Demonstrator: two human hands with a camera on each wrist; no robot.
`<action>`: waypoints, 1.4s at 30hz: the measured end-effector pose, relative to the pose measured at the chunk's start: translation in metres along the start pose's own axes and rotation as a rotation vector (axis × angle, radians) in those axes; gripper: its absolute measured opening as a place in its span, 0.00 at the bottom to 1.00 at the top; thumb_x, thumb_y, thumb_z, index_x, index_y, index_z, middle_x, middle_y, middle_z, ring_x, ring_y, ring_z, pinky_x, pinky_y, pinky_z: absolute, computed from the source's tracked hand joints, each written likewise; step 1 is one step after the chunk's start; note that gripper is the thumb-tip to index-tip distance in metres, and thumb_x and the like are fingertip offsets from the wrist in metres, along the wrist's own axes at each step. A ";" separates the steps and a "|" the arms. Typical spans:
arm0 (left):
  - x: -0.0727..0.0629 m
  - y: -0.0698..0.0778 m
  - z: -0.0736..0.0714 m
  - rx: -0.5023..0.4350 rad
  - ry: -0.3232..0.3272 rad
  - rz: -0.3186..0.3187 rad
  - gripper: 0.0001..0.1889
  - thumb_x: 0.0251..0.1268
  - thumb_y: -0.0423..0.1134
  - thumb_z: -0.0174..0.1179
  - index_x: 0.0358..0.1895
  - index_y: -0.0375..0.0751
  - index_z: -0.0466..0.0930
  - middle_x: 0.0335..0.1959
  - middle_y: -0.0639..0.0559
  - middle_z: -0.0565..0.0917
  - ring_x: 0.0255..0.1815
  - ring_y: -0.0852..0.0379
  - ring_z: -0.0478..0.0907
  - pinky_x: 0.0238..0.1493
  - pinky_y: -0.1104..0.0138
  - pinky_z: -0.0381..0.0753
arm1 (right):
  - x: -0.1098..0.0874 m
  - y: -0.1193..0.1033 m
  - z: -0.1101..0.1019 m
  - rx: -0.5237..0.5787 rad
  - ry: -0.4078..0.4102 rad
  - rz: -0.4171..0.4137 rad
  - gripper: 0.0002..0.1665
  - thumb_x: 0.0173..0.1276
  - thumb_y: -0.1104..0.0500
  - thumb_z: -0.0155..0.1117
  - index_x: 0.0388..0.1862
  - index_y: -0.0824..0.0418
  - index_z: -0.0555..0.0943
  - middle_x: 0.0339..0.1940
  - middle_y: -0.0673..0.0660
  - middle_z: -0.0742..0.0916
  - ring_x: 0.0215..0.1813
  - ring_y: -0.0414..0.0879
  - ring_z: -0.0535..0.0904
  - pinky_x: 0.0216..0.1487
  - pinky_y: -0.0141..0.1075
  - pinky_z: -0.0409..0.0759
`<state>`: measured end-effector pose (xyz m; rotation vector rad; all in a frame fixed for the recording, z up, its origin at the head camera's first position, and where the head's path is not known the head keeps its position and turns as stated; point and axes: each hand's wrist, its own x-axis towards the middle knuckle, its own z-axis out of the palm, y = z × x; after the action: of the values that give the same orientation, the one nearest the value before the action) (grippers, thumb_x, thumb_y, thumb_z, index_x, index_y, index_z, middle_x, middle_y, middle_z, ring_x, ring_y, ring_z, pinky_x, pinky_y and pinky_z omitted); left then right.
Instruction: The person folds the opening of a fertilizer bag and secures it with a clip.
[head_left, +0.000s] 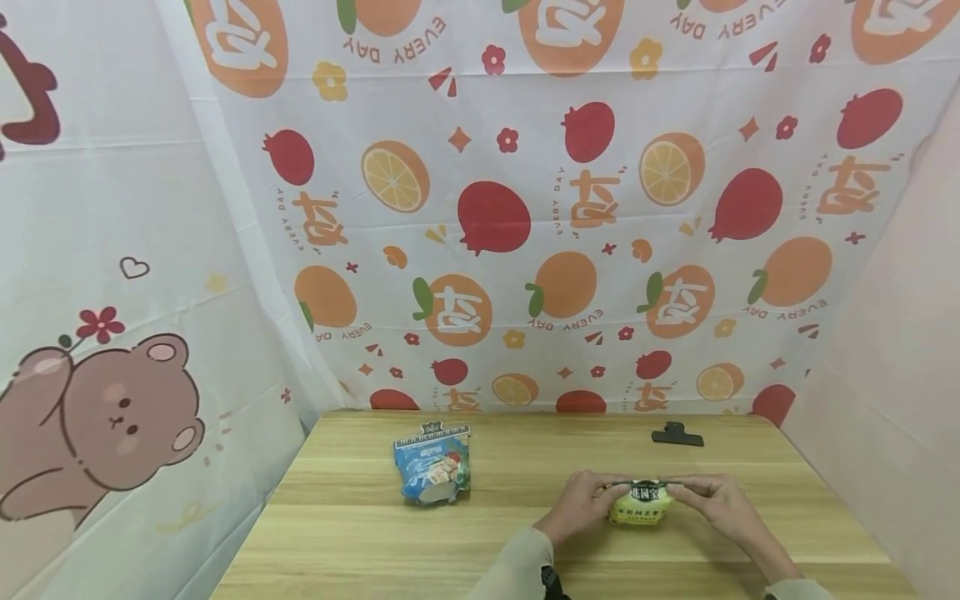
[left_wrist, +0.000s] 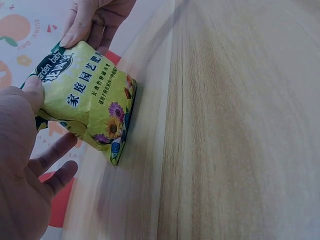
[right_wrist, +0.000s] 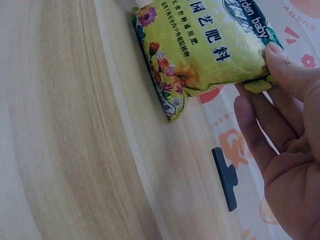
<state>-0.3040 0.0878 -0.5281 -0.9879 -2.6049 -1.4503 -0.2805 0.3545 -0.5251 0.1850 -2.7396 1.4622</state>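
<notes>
A yellow-green fertilizer bag [head_left: 640, 506] with flowers and dark lettering stands on the wooden table, right of the middle. My left hand [head_left: 581, 504] pinches one upper corner of it between thumb and fingers. At the opposite upper corner my right hand [head_left: 711, 502] pinches the top edge, thumb on the printed face. In the left wrist view the bag [left_wrist: 90, 95] has its top edge drawn between both hands, its lower edge down at the table. The right wrist view shows the right thumb [right_wrist: 290, 67] pressed near the bag's dark green top.
A black clip [head_left: 677, 434] lies near the back right edge of the table [head_left: 360, 550]. At the left stands a blue bag [head_left: 435, 471] with a clip along its top. Printed cloths hang behind and at both sides.
</notes>
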 end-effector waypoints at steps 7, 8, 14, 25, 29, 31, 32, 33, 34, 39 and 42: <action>0.000 -0.001 0.000 -0.015 0.006 0.008 0.16 0.76 0.51 0.55 0.58 0.53 0.85 0.55 0.58 0.88 0.53 0.69 0.85 0.56 0.73 0.80 | 0.000 -0.002 0.000 -0.061 0.064 0.033 0.19 0.65 0.44 0.72 0.48 0.55 0.90 0.52 0.58 0.91 0.59 0.59 0.85 0.63 0.62 0.77; 0.000 -0.001 0.001 -0.012 0.007 0.008 0.16 0.76 0.51 0.55 0.58 0.54 0.85 0.55 0.58 0.88 0.53 0.69 0.85 0.56 0.73 0.80 | 0.000 -0.002 0.000 -0.065 0.069 0.040 0.19 0.65 0.44 0.72 0.47 0.55 0.90 0.52 0.58 0.91 0.59 0.57 0.86 0.63 0.60 0.78; -0.001 -0.003 0.002 -0.035 0.021 -0.029 0.16 0.75 0.52 0.56 0.57 0.55 0.86 0.52 0.58 0.90 0.47 0.73 0.84 0.52 0.74 0.80 | 0.002 0.000 -0.002 -0.057 0.053 0.060 0.20 0.65 0.45 0.73 0.48 0.57 0.90 0.52 0.58 0.91 0.55 0.45 0.87 0.61 0.53 0.81; 0.000 -0.005 0.005 -0.051 0.060 -0.049 0.14 0.76 0.51 0.56 0.55 0.55 0.87 0.51 0.57 0.90 0.53 0.68 0.84 0.53 0.73 0.81 | 0.003 -0.002 -0.015 0.039 -0.117 -0.001 0.23 0.72 0.49 0.66 0.57 0.64 0.85 0.52 0.56 0.91 0.49 0.43 0.89 0.50 0.30 0.84; 0.000 -0.005 0.005 -0.059 0.061 -0.064 0.15 0.76 0.51 0.56 0.55 0.53 0.87 0.51 0.56 0.90 0.53 0.67 0.85 0.53 0.73 0.81 | 0.005 -0.006 -0.022 0.059 -0.183 -0.054 0.24 0.75 0.51 0.63 0.60 0.66 0.82 0.57 0.55 0.89 0.50 0.36 0.86 0.50 0.30 0.83; 0.000 -0.004 0.005 -0.061 0.061 -0.072 0.15 0.76 0.50 0.56 0.55 0.52 0.87 0.51 0.56 0.90 0.53 0.67 0.85 0.53 0.73 0.81 | 0.006 -0.008 -0.025 0.055 -0.208 -0.085 0.24 0.77 0.51 0.60 0.62 0.66 0.81 0.61 0.58 0.87 0.51 0.30 0.84 0.51 0.30 0.83; 0.000 -0.004 0.005 -0.061 0.062 -0.076 0.15 0.76 0.50 0.56 0.55 0.52 0.87 0.51 0.56 0.90 0.53 0.67 0.85 0.53 0.73 0.81 | 0.007 -0.009 -0.026 0.058 -0.212 -0.097 0.24 0.78 0.52 0.59 0.63 0.66 0.80 0.62 0.59 0.87 0.52 0.28 0.83 0.51 0.31 0.84; 0.000 -0.003 0.005 -0.060 0.062 -0.079 0.15 0.76 0.50 0.57 0.55 0.52 0.87 0.52 0.56 0.90 0.53 0.67 0.85 0.53 0.73 0.81 | 0.009 -0.009 -0.028 0.061 -0.211 -0.102 0.24 0.79 0.52 0.58 0.63 0.66 0.80 0.63 0.60 0.86 0.52 0.27 0.83 0.51 0.31 0.84; 0.000 -0.003 0.006 -0.060 0.063 -0.082 0.15 0.76 0.50 0.57 0.55 0.52 0.87 0.52 0.56 0.90 0.53 0.67 0.85 0.53 0.72 0.82 | 0.010 -0.010 -0.029 0.058 -0.212 -0.115 0.24 0.80 0.52 0.56 0.64 0.66 0.79 0.63 0.60 0.86 0.52 0.27 0.82 0.51 0.32 0.84; -0.001 -0.004 0.006 -0.056 0.069 -0.084 0.15 0.75 0.51 0.57 0.55 0.52 0.88 0.51 0.56 0.90 0.53 0.67 0.85 0.54 0.71 0.82 | 0.022 -0.012 -0.033 0.046 -0.130 -0.151 0.23 0.82 0.52 0.51 0.64 0.65 0.79 0.61 0.62 0.86 0.53 0.29 0.83 0.51 0.35 0.86; -0.001 -0.004 0.006 -0.058 0.071 -0.080 0.15 0.75 0.50 0.57 0.55 0.51 0.88 0.52 0.55 0.90 0.53 0.65 0.85 0.53 0.72 0.82 | 0.030 -0.012 -0.035 -0.013 -0.058 -0.158 0.22 0.83 0.53 0.49 0.63 0.66 0.79 0.61 0.68 0.85 0.55 0.39 0.85 0.50 0.38 0.86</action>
<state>-0.3035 0.0905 -0.5345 -0.8300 -2.5946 -1.5569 -0.3095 0.3742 -0.4931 0.4397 -2.7062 1.4190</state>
